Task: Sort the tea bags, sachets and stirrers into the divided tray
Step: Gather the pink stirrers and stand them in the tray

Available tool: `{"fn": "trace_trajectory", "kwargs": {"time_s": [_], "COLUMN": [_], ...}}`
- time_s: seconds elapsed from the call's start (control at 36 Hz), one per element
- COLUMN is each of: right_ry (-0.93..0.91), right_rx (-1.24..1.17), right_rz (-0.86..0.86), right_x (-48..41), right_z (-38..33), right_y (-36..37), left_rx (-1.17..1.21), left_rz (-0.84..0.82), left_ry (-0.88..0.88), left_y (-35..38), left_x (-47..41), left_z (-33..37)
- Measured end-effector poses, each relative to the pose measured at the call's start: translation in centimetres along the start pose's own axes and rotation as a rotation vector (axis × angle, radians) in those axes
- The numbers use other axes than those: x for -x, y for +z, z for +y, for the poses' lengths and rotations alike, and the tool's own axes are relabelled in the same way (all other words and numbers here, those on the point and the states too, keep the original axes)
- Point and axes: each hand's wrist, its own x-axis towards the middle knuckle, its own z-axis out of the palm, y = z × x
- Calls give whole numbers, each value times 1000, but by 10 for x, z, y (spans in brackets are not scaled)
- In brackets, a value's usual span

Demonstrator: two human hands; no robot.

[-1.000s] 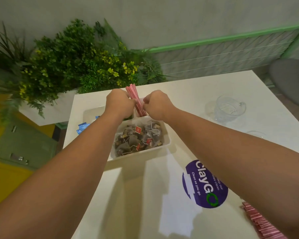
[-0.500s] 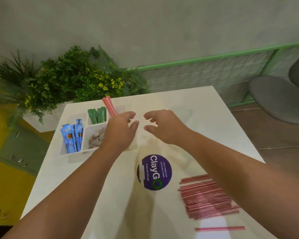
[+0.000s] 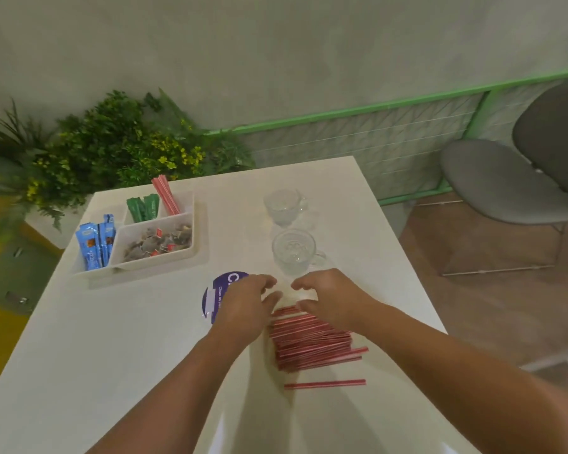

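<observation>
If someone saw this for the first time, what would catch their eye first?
Likely the pile of red stirrers in the foreground, with the left hand and right hand poised over its far end. Next, the divided tray at far left, bright blue sachets in its left compartment.

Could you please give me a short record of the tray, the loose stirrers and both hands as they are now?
Tray: divided tray, far left of table
Contents: blue sachets, green sachets, tea bags, leaning stirrers, each in its own compartment
Loose: stirrer pile on table, single stirrer apart from it
Left hand: open, by pile's far end
Right hand: open, likewise
</observation>
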Motion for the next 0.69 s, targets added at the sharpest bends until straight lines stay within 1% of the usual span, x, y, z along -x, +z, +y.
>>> {"fn": "trace_trajectory", "kwargs": {"time_s": [0.11,0.19,0.25,0.36,0.44,0.69], "right_ry": [-11,-53,-91,-156,-176,-145], "right_rx": [131,221,265,365,383,479], "right_rz": [-11,-55,-76,-65,-51,-85], "right_x": [4,4,4,3,1,-5], "right_z": [20,33,38,48,52,50], "right_y": [8,12,15,22,25,29], "left_rx": [-55,-155,-193,-240,-269,-335], "left_rz": [-101,-128,-145,-155,-160,-127], "left_ry": [44,146,173,205,220,245], "left_y": [26,38,43,48,49,55], "left_x": [13,17,18,19,18,17], "left_z": [0,1,2,3,4,6]}}
